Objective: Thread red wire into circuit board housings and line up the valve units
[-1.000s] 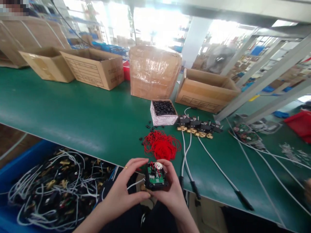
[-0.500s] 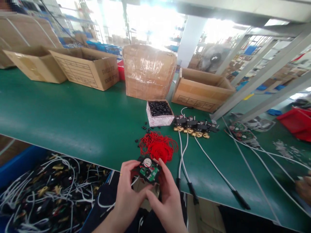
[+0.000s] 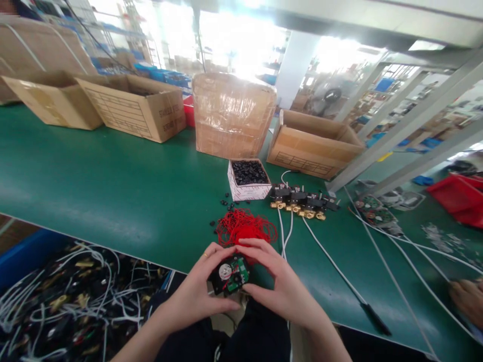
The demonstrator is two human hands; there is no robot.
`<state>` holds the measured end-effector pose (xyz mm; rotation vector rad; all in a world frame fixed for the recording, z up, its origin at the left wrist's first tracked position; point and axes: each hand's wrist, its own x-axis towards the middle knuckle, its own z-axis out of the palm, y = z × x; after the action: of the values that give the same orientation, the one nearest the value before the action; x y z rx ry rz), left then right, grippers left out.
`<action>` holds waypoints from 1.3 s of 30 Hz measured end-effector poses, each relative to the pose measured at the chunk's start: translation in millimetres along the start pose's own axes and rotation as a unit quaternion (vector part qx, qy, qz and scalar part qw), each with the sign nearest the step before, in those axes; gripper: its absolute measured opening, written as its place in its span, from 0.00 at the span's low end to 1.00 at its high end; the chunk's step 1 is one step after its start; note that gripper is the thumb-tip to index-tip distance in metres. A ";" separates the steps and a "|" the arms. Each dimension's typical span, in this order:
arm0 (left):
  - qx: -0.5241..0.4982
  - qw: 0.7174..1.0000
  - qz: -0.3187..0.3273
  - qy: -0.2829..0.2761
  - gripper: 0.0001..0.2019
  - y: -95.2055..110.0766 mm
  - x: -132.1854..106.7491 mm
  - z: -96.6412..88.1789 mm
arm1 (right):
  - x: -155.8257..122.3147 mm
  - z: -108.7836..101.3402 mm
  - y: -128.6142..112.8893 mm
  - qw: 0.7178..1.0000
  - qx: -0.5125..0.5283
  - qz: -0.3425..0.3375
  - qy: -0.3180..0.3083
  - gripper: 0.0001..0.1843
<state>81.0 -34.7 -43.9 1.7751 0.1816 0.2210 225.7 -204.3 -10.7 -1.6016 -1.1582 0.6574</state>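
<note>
Both hands hold a small black module (image 3: 228, 275) with a green circuit board and a round white part on top, at the near table edge. My left hand (image 3: 196, 291) cups it from the left and below, fingers curled round it. My right hand (image 3: 281, 284) grips it from the right, with fingers arched over its top. Just beyond the hands lies a tangle of red thread loops (image 3: 245, 230). Behind that stands a small white box of black caps (image 3: 248, 179), with loose caps scattered to its left.
A row of black-and-brass valves (image 3: 302, 199) with white cables lies right of the small box. A blue bin of wired parts (image 3: 71, 296) sits at lower left. Cardboard boxes (image 3: 136, 105) line the back of the green table (image 3: 113, 186). Another person's hand (image 3: 466, 296) rests at the right edge.
The module has been turned and lowered toward me. My right hand moved from beneath it to over its top, and my left hand shifted under it.
</note>
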 end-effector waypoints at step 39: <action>-0.222 0.970 -0.101 0.002 0.35 3.8 10.6 32.6 | 164.0 -28.9 41.7 0.838 -0.539 0.014 -0.085 0.07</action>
<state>99.3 -63.7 -46.4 1.3011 0.2914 0.1064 329.3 -67.7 -19.5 -2.5181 -1.8077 0.1022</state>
